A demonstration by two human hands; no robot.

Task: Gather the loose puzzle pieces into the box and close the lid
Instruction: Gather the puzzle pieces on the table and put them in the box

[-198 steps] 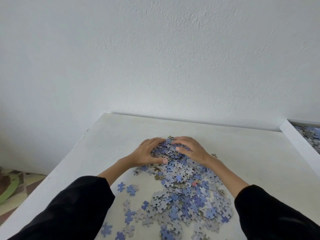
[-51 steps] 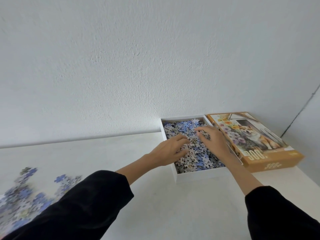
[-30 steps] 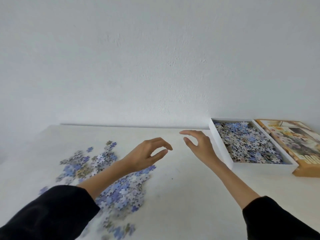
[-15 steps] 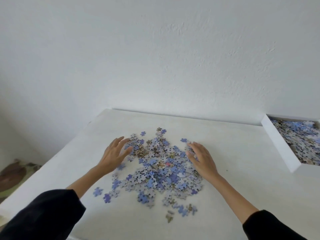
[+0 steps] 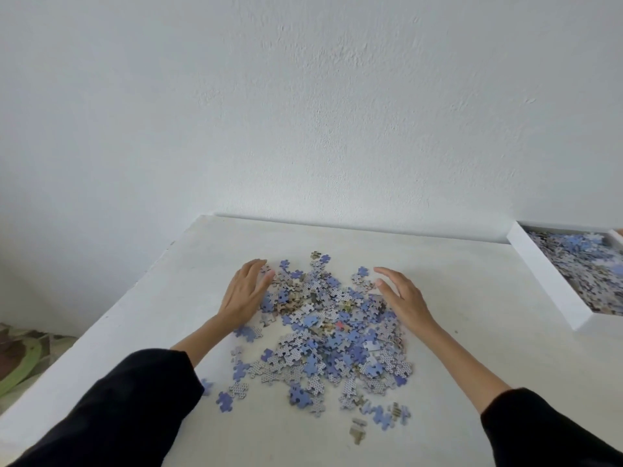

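A loose pile of blue and grey puzzle pieces [image 5: 330, 335] lies spread on the white table [image 5: 472, 382] in front of me. My left hand [image 5: 244, 291] rests on its edge at the pile's far left side, fingers straight. My right hand [image 5: 403, 298] stands the same way at the pile's far right side, fingers straight and touching the pieces. Neither hand holds anything. The white box [image 5: 553, 284] sits at the right edge of the view with many pieces inside; its right part is cut off.
A white wall rises directly behind the table. The table's left edge [image 5: 111, 315] drops to a floor with a patterned mat [image 5: 20, 358]. A few stray pieces [image 5: 381, 414] lie near the table's front.
Both hands came back from the box to the pile. Since half a second ago they have set up on edge at either side of the pile's far end.
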